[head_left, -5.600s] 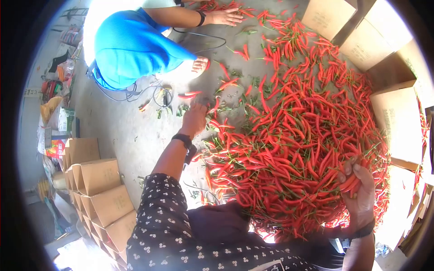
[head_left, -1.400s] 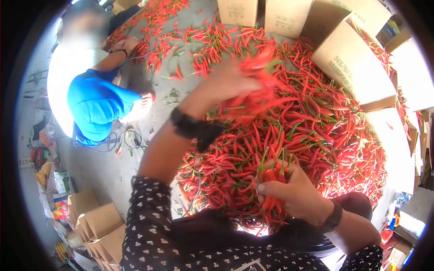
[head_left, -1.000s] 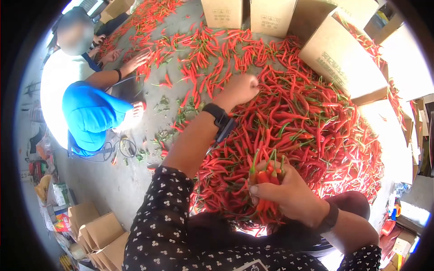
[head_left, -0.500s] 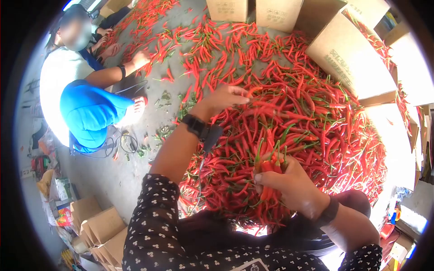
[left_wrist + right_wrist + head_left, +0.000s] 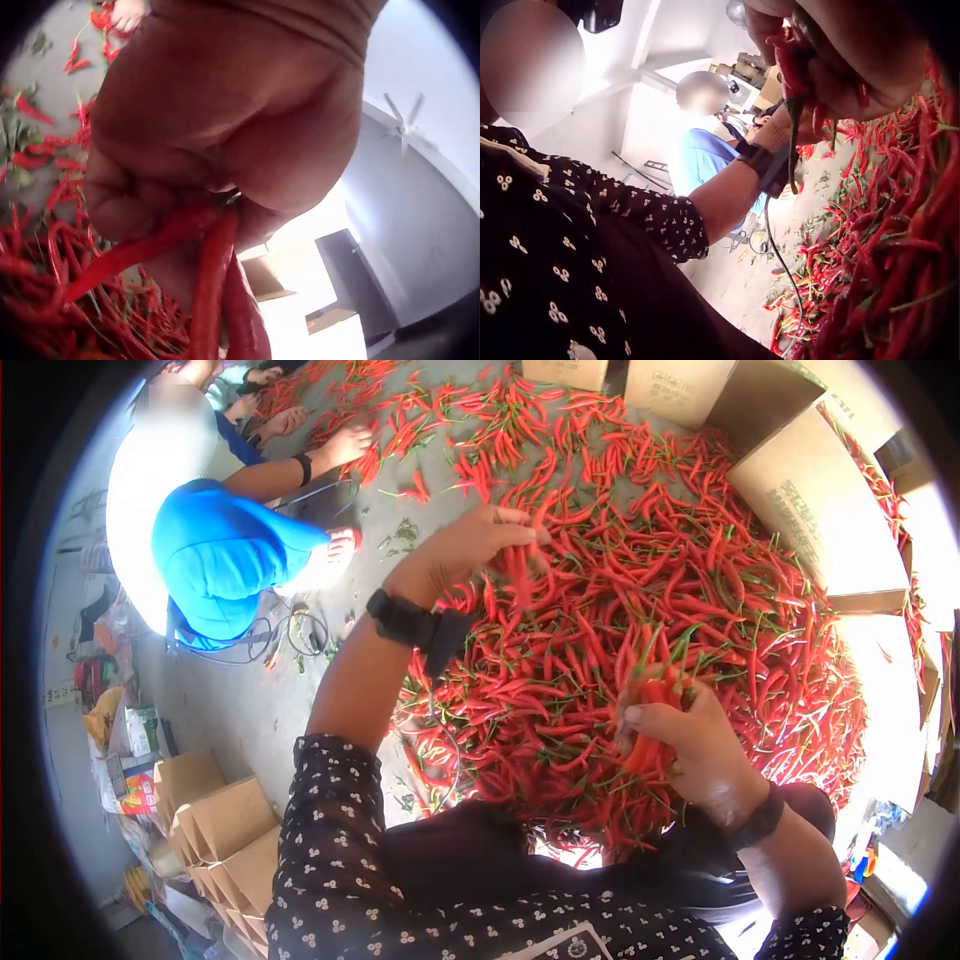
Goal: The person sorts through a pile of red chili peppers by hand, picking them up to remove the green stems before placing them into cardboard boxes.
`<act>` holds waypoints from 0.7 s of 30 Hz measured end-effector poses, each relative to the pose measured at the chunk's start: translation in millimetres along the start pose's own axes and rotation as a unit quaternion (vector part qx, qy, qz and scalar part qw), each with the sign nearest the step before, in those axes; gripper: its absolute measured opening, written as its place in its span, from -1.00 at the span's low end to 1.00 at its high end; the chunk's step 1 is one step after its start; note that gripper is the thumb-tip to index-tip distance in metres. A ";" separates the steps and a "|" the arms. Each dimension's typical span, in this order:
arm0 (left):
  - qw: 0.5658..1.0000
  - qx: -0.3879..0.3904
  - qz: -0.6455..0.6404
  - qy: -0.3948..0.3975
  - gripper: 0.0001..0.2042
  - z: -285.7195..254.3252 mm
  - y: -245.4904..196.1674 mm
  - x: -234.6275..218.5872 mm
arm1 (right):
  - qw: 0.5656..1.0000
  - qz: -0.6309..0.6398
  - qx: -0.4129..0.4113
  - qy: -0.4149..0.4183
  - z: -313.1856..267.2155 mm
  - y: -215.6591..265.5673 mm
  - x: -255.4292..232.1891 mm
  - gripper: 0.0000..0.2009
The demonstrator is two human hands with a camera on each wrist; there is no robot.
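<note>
A big heap of red chili peppers point(image 5: 600, 630) with green stems covers the floor before me. Over its far left side, my left hand point(image 5: 470, 550) holds a few chilies; the left wrist view shows those red chilies point(image 5: 214, 285) hanging from its curled fingers. Nearer my body, my right hand point(image 5: 690, 745) grips a small bunch of chilies point(image 5: 650, 745), thumb across it and stems pointing up and away. In the right wrist view a chili point(image 5: 791, 67) sticks out of that fist, partly hidden by the fingers.
Cardboard boxes point(image 5: 820, 510) line the right side of the heap, and folded cartons point(image 5: 225, 820) stand at the lower left. Another person in blue trousers point(image 5: 220, 560) sits at the upper left, a hand point(image 5: 348, 445) at scattered chilies. A cable point(image 5: 455, 745) runs by the heap's left edge.
My left hand, at the heap half a second ago, has risen with chilies in its fingers. The right hand keeps its bunch; earlier it was farther right. The head view has shifted.
</note>
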State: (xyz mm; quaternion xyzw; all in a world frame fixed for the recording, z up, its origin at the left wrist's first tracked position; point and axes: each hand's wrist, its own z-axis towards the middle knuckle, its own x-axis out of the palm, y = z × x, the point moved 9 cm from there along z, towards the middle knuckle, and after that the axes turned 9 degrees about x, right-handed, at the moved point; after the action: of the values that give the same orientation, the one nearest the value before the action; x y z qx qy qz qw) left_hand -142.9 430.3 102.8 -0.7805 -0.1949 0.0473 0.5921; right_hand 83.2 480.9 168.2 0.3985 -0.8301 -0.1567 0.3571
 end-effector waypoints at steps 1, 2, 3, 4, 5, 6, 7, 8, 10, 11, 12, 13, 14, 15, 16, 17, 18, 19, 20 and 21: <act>0.990 -0.051 0.126 -0.028 -0.72 -4.6 6.2 -16.7 | 1.000 0.010 -0.003 -0.003 -0.9 1.3 -0.4 -0.86; 0.962 -0.101 0.249 -0.055 -0.72 -10.4 9.5 -35.0 | 1.000 0.020 -0.007 -0.006 -1.3 2.7 -1.2 -0.85; 0.962 -0.101 0.249 -0.057 -0.72 -12.9 13.3 -45.4 | 1.000 0.018 -0.006 -0.004 -0.9 2.5 -1.2 -0.85; 0.935 -0.136 0.324 -0.040 -0.71 -16.6 28.1 -58.7 | 1.000 0.018 -0.013 -0.006 -0.6 3.3 -2.2 -0.85; 0.901 -0.171 0.397 -0.021 -0.70 -19.7 45.1 -68.9 | 1.000 0.019 -0.021 -0.008 -0.5 4.2 -2.9 -0.85; 0.902 -0.172 0.397 -0.022 -0.70 -22.0 59.5 -71.0 | 1.000 0.019 -0.020 -0.007 -0.1 4.1 -2.8 -0.85; 0.909 -0.121 0.397 -0.033 -0.68 -22.0 67.9 -70.3 | 1.000 0.018 -0.022 -0.005 0.3 4.4 -2.4 -0.85; 0.914 -0.070 0.396 -0.044 -0.66 -20.3 74.9 -70.1 | 1.000 0.017 -0.024 -0.003 1.0 5.2 -1.7 -0.84; 0.912 -0.074 0.402 -0.023 -0.58 -9.8 104.1 -67.2 | 1.000 0.016 -0.022 -0.004 3.2 4.1 -1.6 -0.84; 0.897 -0.016 0.440 -0.025 -0.51 -3.5 104.4 -58.6 | 1.000 0.017 -0.021 -0.005 4.0 3.6 -1.2 -0.83; 0.878 0.041 0.477 -0.026 -0.44 0.6 100.2 -46.4 | 1.000 0.014 -0.021 -0.004 4.1 4.2 0.4 -0.83; 0.878 0.042 0.476 -0.028 -0.44 1.7 104.1 -35.9 | 1.000 0.013 -0.012 -0.009 4.7 3.9 1.4 -0.83; 0.864 0.067 0.498 -0.033 -0.34 1.2 104.4 -21.7 | 1.000 0.011 -0.004 -0.014 5.0 3.3 1.7 -0.83; 0.849 0.091 0.520 -0.038 -0.24 0.9 102.4 -8.6 | 1.000 0.009 -0.006 -0.012 5.3 3.9 2.1 -0.83; 0.848 0.092 0.521 -0.040 -0.24 2.7 102.9 0.2 | 1.000 0.013 -0.011 -0.010 5.8 4.5 2.1 -0.82; 0.866 0.068 0.494 -0.030 -0.19 4.4 108.5 6.9 | 1.000 0.017 -0.015 -0.007 6.1 4.7 2.5 -0.82; 0.883 0.043 0.467 -0.022 -0.14 2.7 112.8 9.7 | 1.000 0.014 -0.016 -0.003 6.2 4.7 3.0 -0.82; 0.880 0.044 0.472 -0.028 -0.14 -2.2 102.1 10.6 | 1.000 0.013 -0.016 -0.006 6.1 4.9 1.5 -0.82; 0.888 0.007 0.460 0.020 -0.12 -5.6 100.8 15.3 | 1.000 0.012 -0.019 -0.009 6.6 6.3 0.3 -0.82; 0.892 -0.031 0.445 0.068 -0.10 -10.5 103.0 20.7 | 1.000 0.010 -0.024 -0.003 6.7 7.8 1.0 -0.82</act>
State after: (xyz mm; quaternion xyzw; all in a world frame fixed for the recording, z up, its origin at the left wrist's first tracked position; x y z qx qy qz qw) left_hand -95.0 405.3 12.0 -0.8049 0.2125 0.2469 0.4960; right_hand 73.6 484.9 168.2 0.3808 -0.8313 -0.1745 0.3654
